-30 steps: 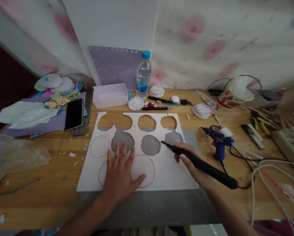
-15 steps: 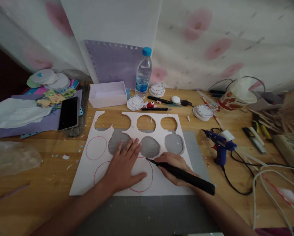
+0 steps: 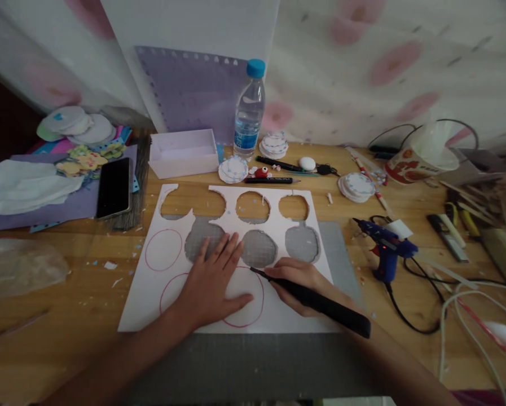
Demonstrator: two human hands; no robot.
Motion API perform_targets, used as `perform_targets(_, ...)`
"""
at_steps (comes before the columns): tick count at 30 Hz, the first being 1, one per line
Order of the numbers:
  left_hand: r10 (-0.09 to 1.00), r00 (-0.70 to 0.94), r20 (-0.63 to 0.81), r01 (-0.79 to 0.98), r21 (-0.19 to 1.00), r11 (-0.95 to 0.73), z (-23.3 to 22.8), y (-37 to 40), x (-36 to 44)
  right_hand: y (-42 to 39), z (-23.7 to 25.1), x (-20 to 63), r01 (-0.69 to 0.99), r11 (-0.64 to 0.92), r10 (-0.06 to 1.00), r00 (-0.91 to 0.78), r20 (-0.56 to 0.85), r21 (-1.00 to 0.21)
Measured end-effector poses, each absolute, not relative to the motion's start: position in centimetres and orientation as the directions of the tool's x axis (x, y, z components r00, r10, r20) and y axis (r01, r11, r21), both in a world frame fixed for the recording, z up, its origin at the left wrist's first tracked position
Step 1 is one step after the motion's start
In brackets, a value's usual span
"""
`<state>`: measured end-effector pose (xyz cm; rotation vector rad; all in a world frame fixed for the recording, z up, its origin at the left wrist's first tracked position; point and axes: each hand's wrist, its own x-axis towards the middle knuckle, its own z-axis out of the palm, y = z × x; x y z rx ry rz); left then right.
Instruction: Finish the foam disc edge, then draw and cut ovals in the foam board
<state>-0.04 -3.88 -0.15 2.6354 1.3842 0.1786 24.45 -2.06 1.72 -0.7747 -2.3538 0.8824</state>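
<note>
A white board [image 3: 130, 313] with several ragged round holes and red drawn circles lies on a grey cutting mat [image 3: 244, 366]. My left hand [image 3: 212, 285] rests flat on the board, fingers spread, partly covering two red circles. In my right hand [image 3: 295, 282] is a black craft knife [image 3: 324, 307], its handle slanting down to the right. The thin tip meets the top edge of the red circle [image 3: 262, 299] beside my left hand. That circle's left part is hidden under the hand.
A water bottle [image 3: 249, 113], an open white box [image 3: 184, 152] and stacked white discs [image 3: 233, 170] stand behind the board. On the right lie a blue glue gun [image 3: 386, 248], its cables and a utility knife [image 3: 447, 237]. A phone [image 3: 114, 186] lies on the left.
The camera view has shifted slightly, so the background sits a little differently. Both hands keep nearly the same places, with the knife tip still at the circle's top edge.
</note>
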Motion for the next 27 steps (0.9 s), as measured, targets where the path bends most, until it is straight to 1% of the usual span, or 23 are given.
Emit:
perform_targets(4, 0.831, 0.556, 0.018, 0.812, 0.202, -0.548, -0.2, -3.9, 0.0, -2.6, 2.0, 24.8, 0.362, 0.584, 0.692, -0.691, 0.212, -0.727)
perform_targets(9, 0.834, 0.552, -0.003, 0.817, 0.201, -0.54, -0.1, -3.9, 0.0, -4.0, 2.1, 24.5, 0.391, 0.564, 0.738, -0.633, 0.232, -0.727)
perform_targets(14, 0.835, 0.551, -0.004, 0.818, 0.2, -0.539, -0.2, -3.9, 0.1, -5.6, 2.0, 24.4, 0.434, 0.52, 0.786, -0.58, 0.214, -0.735)
perform_targets(17, 0.835, 0.55, 0.006, 0.818, 0.199, -0.54, -0.3, -3.9, 0.1, -6.4, 1.8, 24.4, 0.458, 0.473, 0.828, -0.523, 0.202, -0.753)
perform_targets(22, 0.834, 0.551, 0.03, 0.816, 0.188, -0.546, -0.2, -3.9, 0.1, -7.1, 1.5, 24.1, 0.482, 0.343, 0.912, -0.377, 0.162, -0.806)
perform_targets(24, 0.829, 0.558, 0.051, 0.811, 0.18, -0.557, -0.1, -4.0, 0.2, -7.2, 1.3, 23.9, 0.49, 0.335, 0.921, -0.349, 0.171, -0.805)
perform_targets(27, 0.803, 0.592, 0.069, 0.786, 0.171, -0.594, 0.0, -4.5, 0.6, -7.2, 1.1, 23.5, 0.502, 0.366, 0.912, -0.359, 0.196, -0.783)
